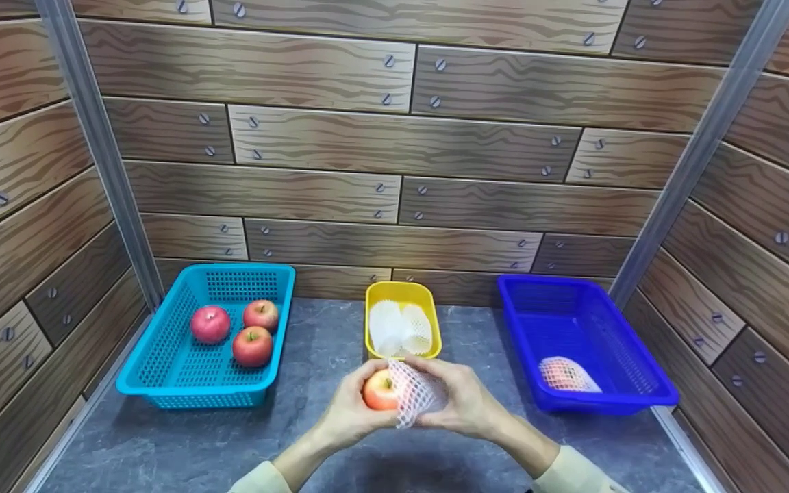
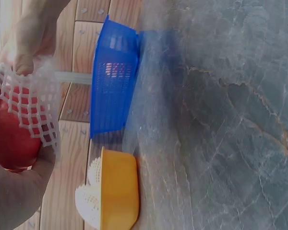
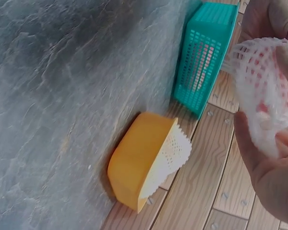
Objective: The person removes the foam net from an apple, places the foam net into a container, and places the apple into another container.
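Observation:
My left hand [image 1: 354,405] grips a red-yellow apple [image 1: 379,392] from its left side, in front of the yellow basket. The right hand [image 1: 461,397] holds a white foam net sleeve [image 1: 414,397] whose open end covers the right part of the apple. In the left wrist view, the net [image 2: 29,103] lies over the upper part of the red apple [image 2: 12,132], and a thumb presses on it. Seen from the right wrist, the fingers are curled round the net [image 3: 261,91], with red showing through the mesh.
A teal basket [image 1: 196,392] at left holds three apples [image 1: 252,346]. The yellow basket [image 1: 368,342] at the back middle contains white foam nets [image 1: 394,329]. At right, a blue basket [image 1: 607,402] has one net-covered apple [image 1: 564,374] inside. Wood-patterned walls enclose the grey table [image 1: 326,329].

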### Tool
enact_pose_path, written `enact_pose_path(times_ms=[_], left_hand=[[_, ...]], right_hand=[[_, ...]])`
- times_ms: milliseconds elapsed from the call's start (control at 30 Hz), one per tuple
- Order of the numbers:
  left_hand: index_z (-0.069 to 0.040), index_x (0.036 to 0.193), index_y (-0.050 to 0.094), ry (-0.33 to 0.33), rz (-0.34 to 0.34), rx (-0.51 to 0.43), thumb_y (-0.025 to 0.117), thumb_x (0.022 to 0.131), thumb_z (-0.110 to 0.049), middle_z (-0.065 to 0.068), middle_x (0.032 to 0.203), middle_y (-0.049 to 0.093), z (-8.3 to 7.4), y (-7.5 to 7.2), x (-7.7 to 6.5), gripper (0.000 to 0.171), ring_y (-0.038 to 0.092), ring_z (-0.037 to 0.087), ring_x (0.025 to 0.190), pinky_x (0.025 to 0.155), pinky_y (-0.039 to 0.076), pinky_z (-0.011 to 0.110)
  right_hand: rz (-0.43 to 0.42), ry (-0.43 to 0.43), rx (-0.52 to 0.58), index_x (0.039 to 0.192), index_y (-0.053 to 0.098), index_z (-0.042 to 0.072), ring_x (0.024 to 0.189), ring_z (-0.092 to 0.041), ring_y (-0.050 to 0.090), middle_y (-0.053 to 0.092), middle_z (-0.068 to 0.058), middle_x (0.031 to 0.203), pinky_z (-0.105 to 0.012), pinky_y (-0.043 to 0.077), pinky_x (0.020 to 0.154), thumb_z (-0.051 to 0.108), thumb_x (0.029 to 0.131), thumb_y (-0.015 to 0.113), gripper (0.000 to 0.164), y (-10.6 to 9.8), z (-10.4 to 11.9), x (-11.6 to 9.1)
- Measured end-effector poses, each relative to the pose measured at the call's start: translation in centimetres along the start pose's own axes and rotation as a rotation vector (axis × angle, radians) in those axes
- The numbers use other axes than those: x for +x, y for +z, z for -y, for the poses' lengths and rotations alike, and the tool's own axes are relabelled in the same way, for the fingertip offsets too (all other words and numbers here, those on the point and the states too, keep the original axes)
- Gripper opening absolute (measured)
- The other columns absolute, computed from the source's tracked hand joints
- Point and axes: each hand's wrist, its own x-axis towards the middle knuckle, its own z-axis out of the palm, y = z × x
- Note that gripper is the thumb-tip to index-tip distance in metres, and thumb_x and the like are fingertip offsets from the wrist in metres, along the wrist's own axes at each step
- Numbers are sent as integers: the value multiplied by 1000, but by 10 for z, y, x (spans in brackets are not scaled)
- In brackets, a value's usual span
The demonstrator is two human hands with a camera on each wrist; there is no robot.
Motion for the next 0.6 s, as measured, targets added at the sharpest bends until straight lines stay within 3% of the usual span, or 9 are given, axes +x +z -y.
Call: enact_pose_path(times_ms=[100,200,400,600], left_hand=[[-6,134,64,1,-19,-33,89,73,-1,10,123,69,-1,-5,-1,66,67,21,107,90,57,31],[-5,133,65,2,-46,-37,87,73,1,13,120,69,-2,-9,-2,65,66,21,103,86,57,30],[-5,131,65,-19,-113,-11,85,71,4,15,118,68,1,-13,-4,64,66,22,102,84,58,31],[-9,130,66,-73,-170,35,92,72,-5,10,117,70,6,-20,-9,63,67,21,104,88,56,30]], right_hand=[[-90,-38,16,122,76,13,94,-15,73,78,0,112,-33,61,75,15,81,92,44,-2,-3,-2],[-175,-72,33,104,80,16,77,-13,72,78,2,94,-31,59,60,5,81,90,26,-3,-7,-3],[-316,-114,50,86,76,8,62,-15,67,73,-2,76,-27,56,53,-12,71,87,27,-8,-1,-4],[-397,-189,78,80,71,3,53,-17,61,67,-6,68,-26,52,48,-20,64,82,30,-24,19,1]])
